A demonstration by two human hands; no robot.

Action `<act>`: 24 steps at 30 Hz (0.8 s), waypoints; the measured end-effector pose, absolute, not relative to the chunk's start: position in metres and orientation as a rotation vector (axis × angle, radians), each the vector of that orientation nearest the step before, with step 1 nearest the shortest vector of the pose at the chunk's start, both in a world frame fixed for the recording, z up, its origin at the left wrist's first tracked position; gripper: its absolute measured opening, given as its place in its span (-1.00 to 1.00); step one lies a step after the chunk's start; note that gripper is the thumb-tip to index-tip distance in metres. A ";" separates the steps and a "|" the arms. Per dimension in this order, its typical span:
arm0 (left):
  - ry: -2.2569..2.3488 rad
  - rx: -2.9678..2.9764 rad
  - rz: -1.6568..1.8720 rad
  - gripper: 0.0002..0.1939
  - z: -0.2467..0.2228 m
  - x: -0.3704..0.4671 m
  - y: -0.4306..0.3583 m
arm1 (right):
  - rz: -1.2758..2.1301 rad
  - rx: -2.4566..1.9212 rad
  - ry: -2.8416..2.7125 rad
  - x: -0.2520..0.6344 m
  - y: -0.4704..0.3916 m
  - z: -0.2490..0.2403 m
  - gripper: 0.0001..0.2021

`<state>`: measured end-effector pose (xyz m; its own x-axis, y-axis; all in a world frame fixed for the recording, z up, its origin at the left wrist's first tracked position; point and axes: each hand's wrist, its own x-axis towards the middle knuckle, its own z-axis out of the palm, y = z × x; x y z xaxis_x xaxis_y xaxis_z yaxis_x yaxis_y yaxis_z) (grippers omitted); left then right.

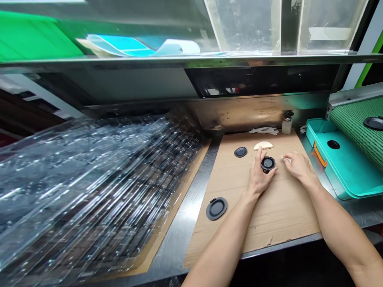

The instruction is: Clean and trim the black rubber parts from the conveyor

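Observation:
Near the middle of the cardboard sheet [278,215], my left hand [259,177] grips a small round black part [268,163] with a raised ring and a dark centre, its face turned up. To its right, my right hand [299,166] is closed in a pinch around a small white thing [285,159], too small to name. A little gap separates the two hands. Just beyond my left fingers lies a cream half-round pad [263,146]. One flat black disc [240,152] rests to the left, and a larger black disc with a tab [216,208] lies nearer to me.
Stacked clear plastic trays [98,191] cover the left side. On the right stand a turquoise bin [356,171] with a black disc inside and a green conveyor belt [362,119]. A small pump bottle [287,123] and white gloves [265,130] sit at the back, below a metal shelf [191,61].

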<state>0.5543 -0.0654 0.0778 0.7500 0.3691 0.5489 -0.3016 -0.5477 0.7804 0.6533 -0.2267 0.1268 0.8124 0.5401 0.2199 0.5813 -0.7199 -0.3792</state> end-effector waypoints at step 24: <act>-0.020 1.657 1.068 -0.22 0.083 0.553 -0.081 | 0.092 -2.698 -1.197 0.700 -0.119 0.136 -0.59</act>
<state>0.5533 -0.0813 0.0833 0.5922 0.4868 0.6421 -0.5108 -0.3895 0.7664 0.6999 -0.1191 0.1364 0.6726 0.7398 0.0198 0.7281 -0.6567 -0.1965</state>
